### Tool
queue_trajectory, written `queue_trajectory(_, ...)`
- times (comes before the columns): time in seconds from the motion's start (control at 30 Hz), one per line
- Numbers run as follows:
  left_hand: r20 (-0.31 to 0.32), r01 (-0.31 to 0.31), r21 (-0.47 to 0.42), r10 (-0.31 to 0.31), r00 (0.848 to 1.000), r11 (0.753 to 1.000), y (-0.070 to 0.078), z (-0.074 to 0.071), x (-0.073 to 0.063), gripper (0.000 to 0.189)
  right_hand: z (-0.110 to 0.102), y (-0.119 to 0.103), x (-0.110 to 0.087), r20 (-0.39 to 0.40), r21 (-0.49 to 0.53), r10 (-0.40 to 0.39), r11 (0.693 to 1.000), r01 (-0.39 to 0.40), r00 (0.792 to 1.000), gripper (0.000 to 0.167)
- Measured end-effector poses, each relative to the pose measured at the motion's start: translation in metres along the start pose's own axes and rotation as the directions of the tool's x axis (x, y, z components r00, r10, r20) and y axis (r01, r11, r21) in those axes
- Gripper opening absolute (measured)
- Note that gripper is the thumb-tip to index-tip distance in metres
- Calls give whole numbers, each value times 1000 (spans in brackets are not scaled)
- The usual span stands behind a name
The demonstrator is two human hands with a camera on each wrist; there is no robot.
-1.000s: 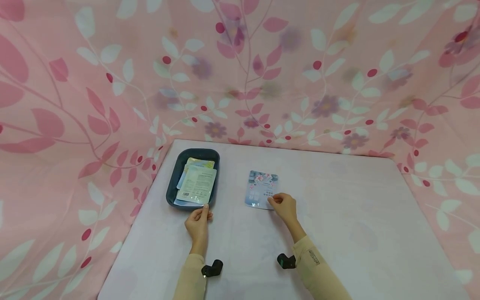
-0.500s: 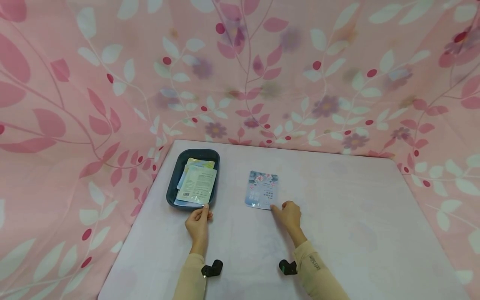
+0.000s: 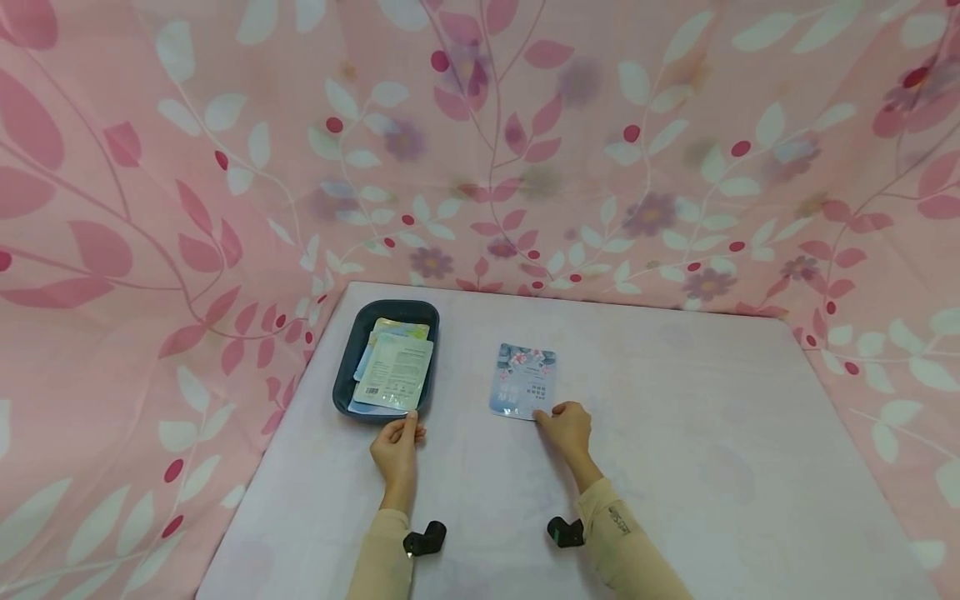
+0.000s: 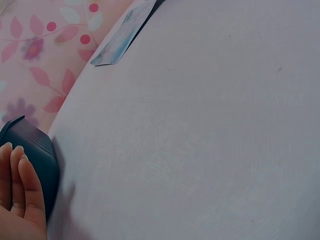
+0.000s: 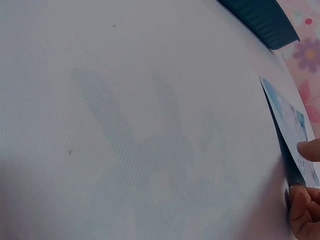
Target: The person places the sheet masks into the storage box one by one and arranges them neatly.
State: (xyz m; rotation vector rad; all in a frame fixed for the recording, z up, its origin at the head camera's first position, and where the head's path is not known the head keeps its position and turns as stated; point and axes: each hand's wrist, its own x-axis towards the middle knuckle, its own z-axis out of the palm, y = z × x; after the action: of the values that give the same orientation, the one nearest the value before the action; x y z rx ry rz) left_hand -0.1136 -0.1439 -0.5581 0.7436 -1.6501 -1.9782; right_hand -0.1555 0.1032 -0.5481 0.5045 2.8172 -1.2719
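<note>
A blue flower-printed sheet mask packet (image 3: 517, 379) lies in the middle of the table. At its near right corner is my right hand (image 3: 567, 429), pinching the edge; in the right wrist view the thumb (image 5: 310, 149) is over the packet and the curled fingers (image 5: 301, 212) are under it. My left hand (image 3: 395, 454) is at the near rim of a dark teal plastic basket (image 3: 342, 367), thumb on the rim, fingers bent. The left wrist view shows its fingers (image 4: 31, 180) against the basket's outer wall; the thumb is hidden there.
Inside the basket are several more packets, a pale green one (image 3: 395, 371) uppermost. The table (image 3: 697, 433) has a white cover. Pink floral cloth (image 3: 480, 150) rises behind it and at both sides. A small black camera (image 3: 425, 538) is on each wrist.
My right hand has drawn back from the packet's lower right face to its near edge, then shifted slightly left. The packet, the basket and my left hand have stayed in place.
</note>
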Motion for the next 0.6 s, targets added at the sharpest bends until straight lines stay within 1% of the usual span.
queue_trajectory(0.13, -8, -9, 3, 9, 1000, 1000, 0, 1, 0, 21, 1, -3, 2, 18, 40, 32, 999, -32, 999, 39)
queue_trajectory(0.2, -11, -5, 8, 5, 1000, 1000, 1, 1, 0, 20, 2, -3, 5, 30, 75, 54, 996, -56, 998, 36)
queue_trajectory(0.33, -6, 9, 1, -9, 1000, 1000, 0, 1, 0, 21, 3, 0, 11, 68, 191, 111, 974, -122, 992, 28)
queue_trajectory(0.4, -2, 12, -10, -12, 1000, 1000, 0, 1, 0, 21, 2, 1, 13, 105, 272, 138, 949, -162, 985, 27)
queue_trajectory(0.47, -3, 10, -15, -10, 1000, 1000, -1, 1, 0, 21, 0, 1, 15, 160, 354, 161, 912, -209, 974, 27)
queue_trajectory(0.53, -6, 5, -13, -5, 1000, 1000, -1, 1, 0, 21, -3, 1, 16, 210, 424, 168, 872, -245, 963, 27)
queue_trajectory(0.6, -10, -1, -9, 1, 1000, 1000, -1, 1, 1, 21, -7, 0, 18, 246, 467, 163, 844, -264, 955, 28)
